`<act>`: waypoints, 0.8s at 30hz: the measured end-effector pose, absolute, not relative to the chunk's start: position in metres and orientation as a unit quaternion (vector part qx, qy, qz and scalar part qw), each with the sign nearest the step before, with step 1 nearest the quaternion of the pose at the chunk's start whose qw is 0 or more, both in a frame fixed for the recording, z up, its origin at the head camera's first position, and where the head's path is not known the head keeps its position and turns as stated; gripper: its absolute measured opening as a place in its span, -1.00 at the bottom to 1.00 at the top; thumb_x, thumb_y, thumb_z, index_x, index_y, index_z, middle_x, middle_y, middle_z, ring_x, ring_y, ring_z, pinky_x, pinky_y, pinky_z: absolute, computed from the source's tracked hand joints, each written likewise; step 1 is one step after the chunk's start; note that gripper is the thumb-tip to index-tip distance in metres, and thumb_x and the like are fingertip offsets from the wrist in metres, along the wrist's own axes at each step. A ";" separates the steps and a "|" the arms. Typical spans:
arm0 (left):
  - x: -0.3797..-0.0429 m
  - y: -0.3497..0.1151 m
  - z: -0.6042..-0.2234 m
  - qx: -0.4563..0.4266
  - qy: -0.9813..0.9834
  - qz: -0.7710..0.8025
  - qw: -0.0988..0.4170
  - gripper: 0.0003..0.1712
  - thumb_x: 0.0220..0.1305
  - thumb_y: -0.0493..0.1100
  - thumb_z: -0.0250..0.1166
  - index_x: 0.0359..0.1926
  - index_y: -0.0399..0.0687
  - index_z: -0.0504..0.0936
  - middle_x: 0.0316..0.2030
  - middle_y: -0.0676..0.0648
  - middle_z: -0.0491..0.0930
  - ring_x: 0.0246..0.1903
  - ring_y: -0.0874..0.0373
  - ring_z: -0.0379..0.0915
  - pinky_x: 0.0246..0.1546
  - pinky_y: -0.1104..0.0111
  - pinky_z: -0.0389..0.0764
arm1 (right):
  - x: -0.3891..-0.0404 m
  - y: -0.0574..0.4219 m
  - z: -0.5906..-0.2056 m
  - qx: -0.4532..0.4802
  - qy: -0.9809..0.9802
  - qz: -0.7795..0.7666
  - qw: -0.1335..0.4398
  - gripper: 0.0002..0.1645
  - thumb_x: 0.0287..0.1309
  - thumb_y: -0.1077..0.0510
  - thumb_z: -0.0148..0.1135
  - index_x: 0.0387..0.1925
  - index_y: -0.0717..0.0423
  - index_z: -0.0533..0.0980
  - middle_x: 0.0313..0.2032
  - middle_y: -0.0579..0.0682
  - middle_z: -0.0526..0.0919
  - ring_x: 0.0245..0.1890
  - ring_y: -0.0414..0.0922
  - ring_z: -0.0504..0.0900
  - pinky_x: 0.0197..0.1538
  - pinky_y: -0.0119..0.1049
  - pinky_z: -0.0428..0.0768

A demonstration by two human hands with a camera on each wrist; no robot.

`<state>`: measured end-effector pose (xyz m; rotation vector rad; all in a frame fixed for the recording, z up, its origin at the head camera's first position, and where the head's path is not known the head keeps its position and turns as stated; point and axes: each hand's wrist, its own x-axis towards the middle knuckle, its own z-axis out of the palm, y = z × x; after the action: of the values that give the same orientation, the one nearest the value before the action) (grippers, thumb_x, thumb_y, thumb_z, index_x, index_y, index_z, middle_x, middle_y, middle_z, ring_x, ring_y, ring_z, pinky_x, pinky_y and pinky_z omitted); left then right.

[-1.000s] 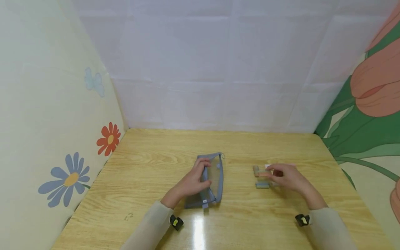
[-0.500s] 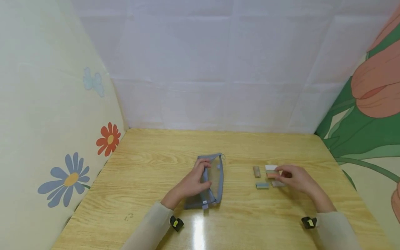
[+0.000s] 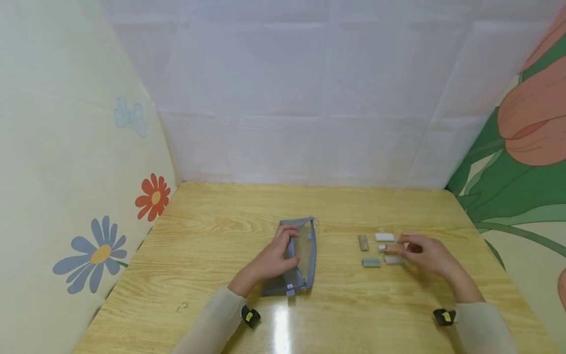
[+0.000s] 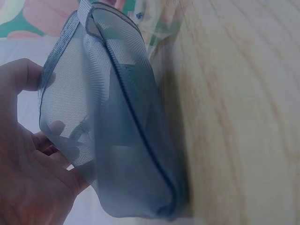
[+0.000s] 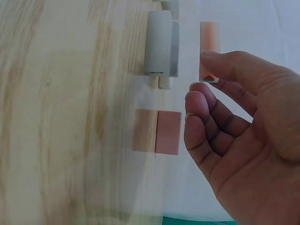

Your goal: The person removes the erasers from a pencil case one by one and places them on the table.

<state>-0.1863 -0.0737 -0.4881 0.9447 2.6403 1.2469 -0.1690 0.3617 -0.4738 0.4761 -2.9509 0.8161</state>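
Note:
A blue-grey mesh zip pouch [image 3: 309,253] lies on the table with its mouth spread. My left hand [image 3: 276,255] grips its left side; in the left wrist view, the thumb presses the pouch's edge and fingertips show through the mesh. On the right, my right hand [image 3: 426,253] pinches an orange eraser [image 5: 209,40] between thumb and forefinger, its other fingers curled below. Around that hand lie a white eraser [image 3: 384,237], a tan one [image 3: 363,243], a blue-green one [image 3: 371,262] and a grey one [image 3: 392,259]. A pink eraser [image 5: 168,132] appears only in the right wrist view.
The wooden table [image 3: 221,211] runs back to a white sheet [image 3: 283,123]. Flower-printed cloths hang at the left [image 3: 79,157] and right [image 3: 522,187]. A black wrist camera [image 3: 250,316] sits on the left cuff, another [image 3: 444,317] on the right.
My right hand has moved to the right with the orange eraser, uncovering more of the white and grey erasers. The left hand and the pouch stay in place.

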 end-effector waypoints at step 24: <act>-0.187 -0.074 -0.490 0.296 0.862 0.408 0.050 -0.31 0.24 -0.12 0.27 0.31 -0.32 0.28 0.44 -0.12 0.07 0.39 -0.05 0.17 0.34 0.06 0.36 | -0.174 0.389 -0.484 0.112 -0.961 0.254 0.002 -0.55 0.29 -0.05 0.34 0.13 0.06 0.64 0.07 0.14 0.70 -0.27 -0.26 0.57 -0.23 -0.29 0.55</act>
<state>-0.1867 -0.0739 -0.4900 0.9032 2.6261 1.2426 -0.1736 0.3894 -0.4838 0.3515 -3.0151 0.7965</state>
